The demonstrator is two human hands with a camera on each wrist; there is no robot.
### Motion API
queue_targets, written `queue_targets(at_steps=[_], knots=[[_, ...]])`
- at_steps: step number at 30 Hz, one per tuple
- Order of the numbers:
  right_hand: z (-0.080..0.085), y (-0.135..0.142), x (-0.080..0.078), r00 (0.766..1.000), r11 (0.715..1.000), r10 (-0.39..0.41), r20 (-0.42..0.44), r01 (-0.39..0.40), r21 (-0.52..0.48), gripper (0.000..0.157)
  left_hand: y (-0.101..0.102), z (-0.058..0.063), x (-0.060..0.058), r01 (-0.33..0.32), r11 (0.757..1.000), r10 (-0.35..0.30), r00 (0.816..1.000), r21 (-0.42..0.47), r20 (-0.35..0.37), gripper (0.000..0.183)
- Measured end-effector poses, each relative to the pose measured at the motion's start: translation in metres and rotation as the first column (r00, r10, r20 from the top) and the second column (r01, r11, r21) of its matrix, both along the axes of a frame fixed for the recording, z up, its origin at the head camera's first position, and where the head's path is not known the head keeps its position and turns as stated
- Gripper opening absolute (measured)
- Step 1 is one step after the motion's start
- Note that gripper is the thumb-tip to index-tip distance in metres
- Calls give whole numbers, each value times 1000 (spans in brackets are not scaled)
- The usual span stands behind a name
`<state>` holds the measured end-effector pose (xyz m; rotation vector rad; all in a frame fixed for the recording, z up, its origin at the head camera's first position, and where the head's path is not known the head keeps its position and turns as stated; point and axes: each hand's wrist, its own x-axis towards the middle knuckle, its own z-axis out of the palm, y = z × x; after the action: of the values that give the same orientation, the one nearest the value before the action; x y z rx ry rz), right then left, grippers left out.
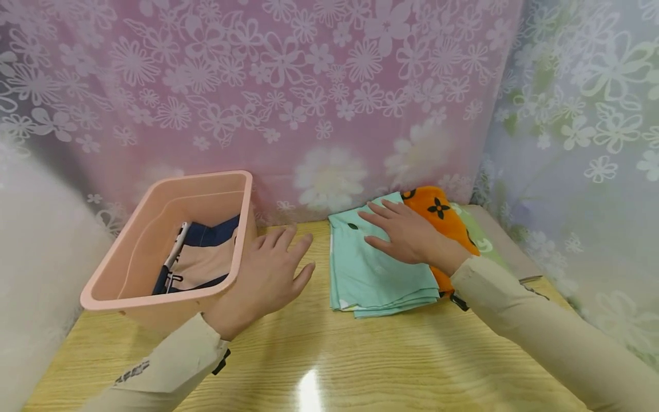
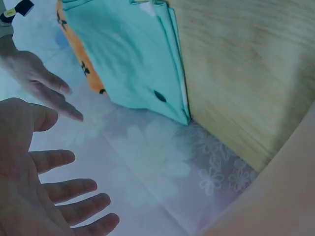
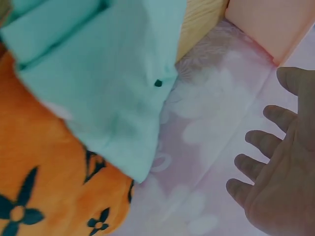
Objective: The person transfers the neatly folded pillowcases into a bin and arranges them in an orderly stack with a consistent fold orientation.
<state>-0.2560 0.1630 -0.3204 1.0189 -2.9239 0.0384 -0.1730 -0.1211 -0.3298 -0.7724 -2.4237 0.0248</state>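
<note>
My left hand (image 1: pixel 270 272) is held out beside the right wall of a pink plastic bin (image 1: pixel 246 229), its fingers spread and nothing in them. Above a folded mint-green cloth (image 1: pixel 381 280) hovers my right hand (image 1: pixel 409 234), fingers extended and also holding nothing. In the right wrist view a gap shows between that hand (image 3: pixel 275 162) and the mint cloth (image 3: pixel 113 93). An orange cloth with dark flower shapes (image 1: pixel 437 209) lies partly under the mint one. Inside the bin are folded fabrics (image 1: pixel 206 260) in navy, peach and white.
A light green patterned cloth (image 1: pixel 479 232) and a grey-beige folded item (image 1: pixel 504 240) lie right of the orange cloth. The wooden table (image 1: pixel 329 366) meets a pink floral curtain (image 1: pixel 319 114) at the back. Pale floral curtain (image 1: pixel 592 143) hangs on the right side.
</note>
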Motion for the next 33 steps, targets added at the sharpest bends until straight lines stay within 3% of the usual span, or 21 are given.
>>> queue_targets(at_steps=[3, 8, 20, 33], knots=[[-5, 9, 3, 1000, 1000, -19, -11, 19, 1, 60, 4, -9, -1, -5, 999, 4, 1000, -34, -17, 45], [-16, 22, 7, 998, 999, -51, -35, 51, 2, 60, 9, -20, -2, -15, 997, 18, 999, -77, 44, 47], [-38, 44, 12, 992, 995, -97, -81, 98, 8, 60, 18, -50, -13, -21, 998, 29, 991, -61, 128, 48], [-49, 66, 13, 982, 982, -187, -39, 188, 16, 62, 25, -66, -28, -41, 995, 56, 986, -95, 159, 51]])
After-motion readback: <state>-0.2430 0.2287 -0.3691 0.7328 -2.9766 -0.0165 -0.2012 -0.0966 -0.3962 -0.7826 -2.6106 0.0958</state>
